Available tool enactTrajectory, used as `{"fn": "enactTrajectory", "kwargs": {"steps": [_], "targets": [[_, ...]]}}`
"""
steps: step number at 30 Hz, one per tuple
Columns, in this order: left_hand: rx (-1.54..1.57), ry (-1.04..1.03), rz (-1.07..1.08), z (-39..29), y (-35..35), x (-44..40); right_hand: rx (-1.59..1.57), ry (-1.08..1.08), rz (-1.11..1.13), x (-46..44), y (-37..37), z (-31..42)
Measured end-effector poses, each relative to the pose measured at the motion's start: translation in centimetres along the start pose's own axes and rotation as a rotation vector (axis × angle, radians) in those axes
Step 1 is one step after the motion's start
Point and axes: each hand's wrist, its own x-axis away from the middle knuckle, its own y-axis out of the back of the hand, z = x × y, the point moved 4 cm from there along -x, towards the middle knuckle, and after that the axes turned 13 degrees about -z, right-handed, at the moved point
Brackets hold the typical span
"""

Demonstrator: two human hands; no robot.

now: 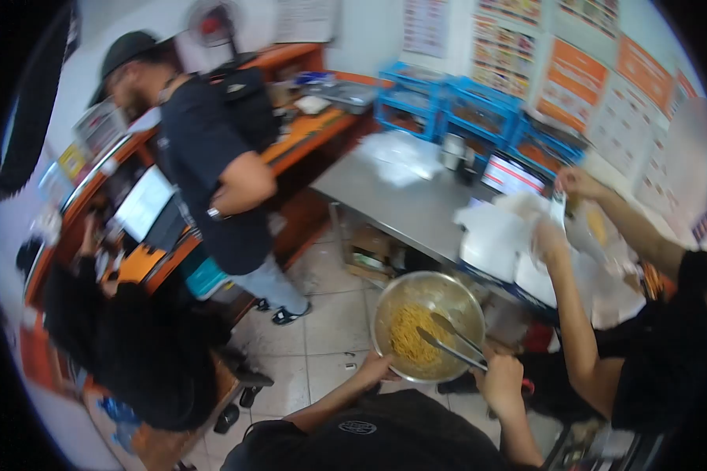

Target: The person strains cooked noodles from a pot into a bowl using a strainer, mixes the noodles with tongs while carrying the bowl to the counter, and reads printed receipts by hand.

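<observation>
A steel mixing bowl (469, 302) with yellow noodles (410, 334) in its bottom is held out in front of my body. At its lower left rim is my left hand (375, 369), closed on the edge. My right hand (501, 378) is wrapped round the handle end of metal tongs (450, 345). The tongs' two arms stand apart and reach over the right side of the bowl, their tips at the noodles. Whether the tips touch the noodles I cannot tell.
A steel table (385, 196) bears plastic bags (401, 157), blue baskets (479, 110) and a tablet (514, 174). At right, a co-worker's hands (554, 235) handle white packaging. One person (212, 149) stands at left; another (141, 337) sits by an orange counter. Tiled floor (322, 298) lies between.
</observation>
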Motion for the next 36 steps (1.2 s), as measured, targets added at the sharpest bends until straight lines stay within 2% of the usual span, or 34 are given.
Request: {"fn": "enactTrajectory", "kwargs": {"steps": [1,4,5,8,11,14,15,18,22,24,28,29,33,36], "targets": [[-0.017,-0.012,-0.002,0.3,0.7,0.1,-0.052,0.065,-0.028,-0.3,0.3,1.2],[0.044,0.016,-0.194,-1.6,3.3,3.7,-0.119,0.192,-0.021,-0.7,-1.4,3.7],[0.041,0.048,-0.181,-0.6,4.5,4.0,-0.132,0.224,0.013,-0.6,-2.4,4.4],[0.105,-0.16,-0.317,3.4,6.9,3.9,-0.171,0.286,0.11,0.0,-4.5,5.0],[0.21,-0.247,-0.463,4.3,8.1,8.2,-0.24,0.326,0.238,1.3,-6.1,6.8],[0.231,-0.26,-0.653,5.4,8.1,13.5,-0.374,0.585,0.115,3.7,-7.5,8.5],[0.277,-0.232,-0.71,6.3,8.0,15.0,-0.31,0.542,0.33,3.7,-8.3,8.7],[0.513,-0.151,-0.778,10.2,7.9,18.5,-0.37,0.71,0.473,5.9,-9.1,10.4],[0.519,-0.144,-0.947,12.4,7.9,25.5,-0.362,0.821,0.641,8.9,-11.0,12.5],[0.567,-0.097,-0.982,12.9,8.0,28.6,-0.415,0.895,0.645,10.9,-10.6,14.3],[0.641,-0.098,-1.098,15.2,9.0,32.7,-0.323,1.024,0.693,15.7,-9.1,17.7],[0.654,-0.152,-1.072,16.1,9.7,33.4,-0.322,1.038,0.716,16.9,-9.1,18.4],[0.675,-0.09,-1.087,19.6,13.3,36.6,-0.303,1.06,0.772,22.0,-11.4,20.8],[0.519,-0.081,-1.007,20.4,15.8,39.7,-0.243,1.059,0.738,25.9,-12.0,22.1]]}}
